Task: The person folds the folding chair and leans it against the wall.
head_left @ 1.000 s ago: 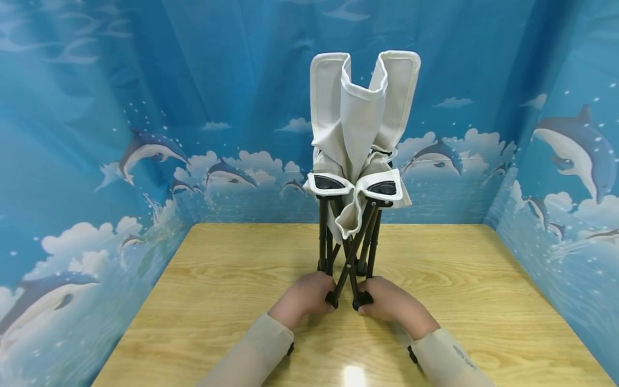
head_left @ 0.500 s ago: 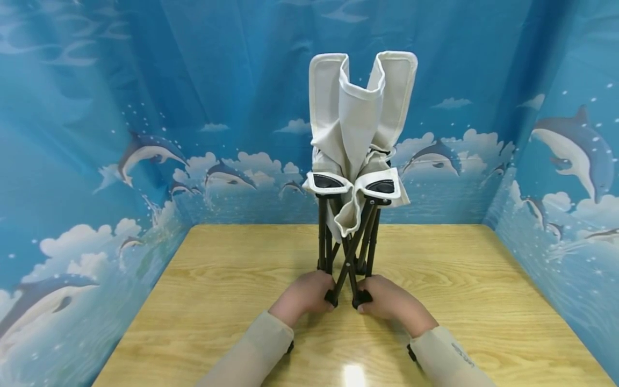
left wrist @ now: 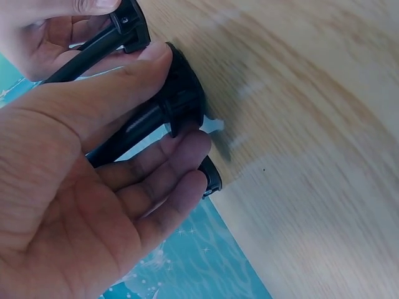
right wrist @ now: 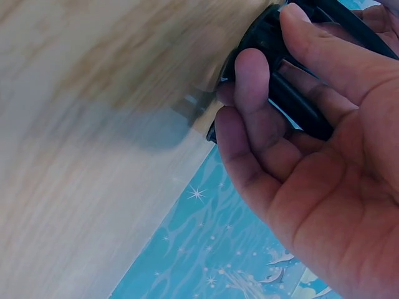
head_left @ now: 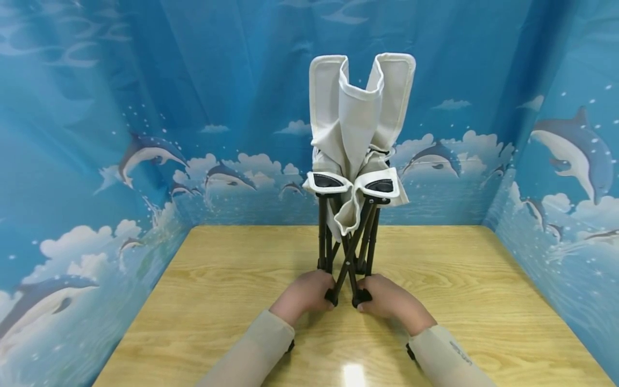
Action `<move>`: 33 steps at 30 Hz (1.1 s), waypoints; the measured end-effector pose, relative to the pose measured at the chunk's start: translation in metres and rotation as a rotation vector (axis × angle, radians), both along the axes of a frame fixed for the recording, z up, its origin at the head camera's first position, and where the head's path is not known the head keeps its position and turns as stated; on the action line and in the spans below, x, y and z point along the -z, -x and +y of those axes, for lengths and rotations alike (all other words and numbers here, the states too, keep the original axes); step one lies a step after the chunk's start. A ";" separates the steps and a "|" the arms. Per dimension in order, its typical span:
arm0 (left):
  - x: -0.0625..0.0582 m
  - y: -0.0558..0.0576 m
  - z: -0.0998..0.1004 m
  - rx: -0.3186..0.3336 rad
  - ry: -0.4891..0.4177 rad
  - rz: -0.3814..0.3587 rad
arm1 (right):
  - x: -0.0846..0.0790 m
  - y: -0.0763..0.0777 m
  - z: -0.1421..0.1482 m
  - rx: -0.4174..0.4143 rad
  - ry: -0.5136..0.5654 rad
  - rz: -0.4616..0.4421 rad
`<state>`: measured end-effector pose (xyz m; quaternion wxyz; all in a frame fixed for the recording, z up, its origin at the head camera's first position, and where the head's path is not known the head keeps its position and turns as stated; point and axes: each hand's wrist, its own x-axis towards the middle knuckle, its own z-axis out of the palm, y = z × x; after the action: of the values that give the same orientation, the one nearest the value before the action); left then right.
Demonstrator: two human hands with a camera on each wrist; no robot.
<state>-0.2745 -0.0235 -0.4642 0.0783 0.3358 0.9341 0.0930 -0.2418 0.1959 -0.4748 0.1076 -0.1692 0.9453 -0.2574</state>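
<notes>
A folding chair (head_left: pixel 360 115) with white fabric and a dark metal frame stands upright and nearly folded in the head view. Its legs cross in an X near the front, and its fabric is creased between the two back flaps. My left hand (head_left: pixel 311 291) grips the left front foot (left wrist: pixel 184 87), thumb on one side and fingers curled on the other in the left wrist view. Around the right front foot (right wrist: pixel 259 40), the fingers and thumb of my right hand (head_left: pixel 387 302) are curled in the same way. The rear feet are partly hidden behind my hands.
The chair stands on a wooden table (head_left: pixel 232 269). Blue curtains (head_left: pixel 242 80) printed with dolphins and clouds hang behind the table and along both sides. A bright reflection lies on the tabletop near the front.
</notes>
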 end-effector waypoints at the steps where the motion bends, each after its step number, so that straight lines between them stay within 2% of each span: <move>1: 0.000 0.000 0.000 0.002 0.003 0.005 | 0.000 0.000 0.000 0.004 -0.001 0.003; 7: 0.001 0.003 0.001 0.006 0.003 0.008 | -0.001 0.002 -0.001 0.028 -0.004 -0.002; 15: 0.000 0.004 0.001 0.010 0.005 0.018 | -0.001 0.005 0.001 -0.005 0.010 0.019; 22: 0.002 0.006 0.001 -0.019 -0.004 -0.015 | 0.001 0.007 0.002 -0.015 0.008 0.027; 33: 0.004 0.010 0.003 -0.033 -0.001 -0.015 | 0.002 0.011 0.001 0.035 -0.002 0.000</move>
<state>-0.2846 -0.0209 -0.4678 0.0838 0.3195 0.9388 0.0975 -0.2531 0.1967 -0.4766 0.1032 -0.1526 0.9483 -0.2583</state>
